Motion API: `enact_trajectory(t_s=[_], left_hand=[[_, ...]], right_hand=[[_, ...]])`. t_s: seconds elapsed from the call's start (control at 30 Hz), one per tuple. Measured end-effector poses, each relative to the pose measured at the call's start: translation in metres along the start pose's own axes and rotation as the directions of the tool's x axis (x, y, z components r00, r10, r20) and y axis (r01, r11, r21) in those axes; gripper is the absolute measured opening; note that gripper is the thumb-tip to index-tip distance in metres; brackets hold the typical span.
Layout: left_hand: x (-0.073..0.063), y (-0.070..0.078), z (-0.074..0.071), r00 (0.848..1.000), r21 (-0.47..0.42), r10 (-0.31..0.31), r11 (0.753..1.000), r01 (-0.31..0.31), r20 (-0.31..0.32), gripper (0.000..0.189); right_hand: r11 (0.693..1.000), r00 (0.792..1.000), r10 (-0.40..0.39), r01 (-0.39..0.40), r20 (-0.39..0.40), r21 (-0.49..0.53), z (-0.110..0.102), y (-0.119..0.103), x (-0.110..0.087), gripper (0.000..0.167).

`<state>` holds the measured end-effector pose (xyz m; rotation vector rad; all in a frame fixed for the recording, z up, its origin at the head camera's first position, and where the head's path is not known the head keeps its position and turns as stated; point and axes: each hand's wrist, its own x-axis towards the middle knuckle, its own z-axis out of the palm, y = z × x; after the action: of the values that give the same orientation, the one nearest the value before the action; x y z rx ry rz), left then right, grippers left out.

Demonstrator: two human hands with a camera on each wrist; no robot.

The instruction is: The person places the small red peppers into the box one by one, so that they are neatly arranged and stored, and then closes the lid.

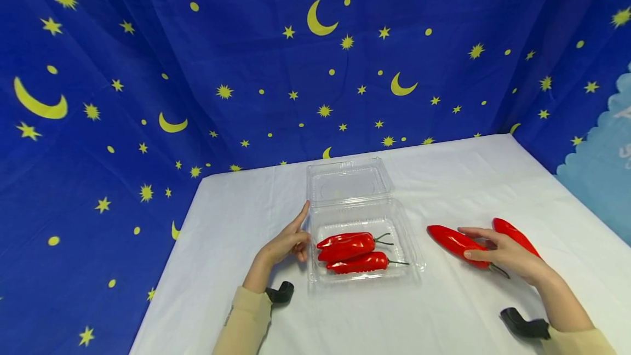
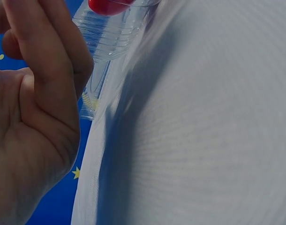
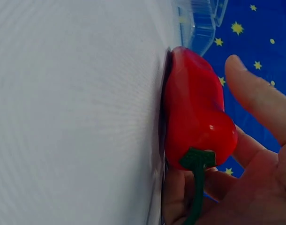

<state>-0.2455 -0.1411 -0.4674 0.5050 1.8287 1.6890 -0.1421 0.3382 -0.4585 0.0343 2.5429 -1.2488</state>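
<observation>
A clear plastic clamshell box lies with its lid folded back, and three red chili peppers with green stems are in its base. My left hand is at the box's left side, index finger extended along the edge and the other fingers bent; in the left wrist view these fingers are beside the plastic wall. On the right, my right hand is around a red pepper lying on the cloth. Its thumb stands apart from the pepper, with the other fingers on the far side. Another red pepper lies partly behind this hand.
A white cloth covers the table. The box's lid lies toward the back. Blue curtains with yellow stars and moons stand behind and at the sides; a light-blue patch shows at right.
</observation>
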Motion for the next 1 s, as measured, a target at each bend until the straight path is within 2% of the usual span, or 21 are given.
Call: enact_trajectory(t_s=[0.27, 0.63, 0.87, 1.0], left_hand=[[-0.001, -0.001, 0.0, 1.0, -0.002, -0.004, 1.0, 0.004, -0.001, 0.09], [0.0, -0.002, 0.0, 1.0, 0.0, -0.005, 1.0, 0.005, -0.007, 0.089], [-0.002, 0.001, 0.001, 1.0, -0.002, -0.012, 1.0, 0.012, -0.01, 0.089], [-0.002, 0.002, 0.001, 1.0, 0.002, -0.011, 1.0, 0.011, -0.011, 0.089]], right_hand=[[0.998, 1.0, 0.021, -0.02, 0.006, -0.063, 0.0, 0.002, 0.002, 0.071], [0.999, 0.999, -0.029, 0.027, -0.029, -0.042, -0.003, -0.003, 0.0, 0.069], [0.992, 0.994, -0.086, 0.091, -0.063, 0.086, -0.015, -0.018, 0.002, 0.063], [0.989, 0.991, -0.11, 0.117, -0.072, 0.087, -0.027, -0.035, 0.002, 0.063]])
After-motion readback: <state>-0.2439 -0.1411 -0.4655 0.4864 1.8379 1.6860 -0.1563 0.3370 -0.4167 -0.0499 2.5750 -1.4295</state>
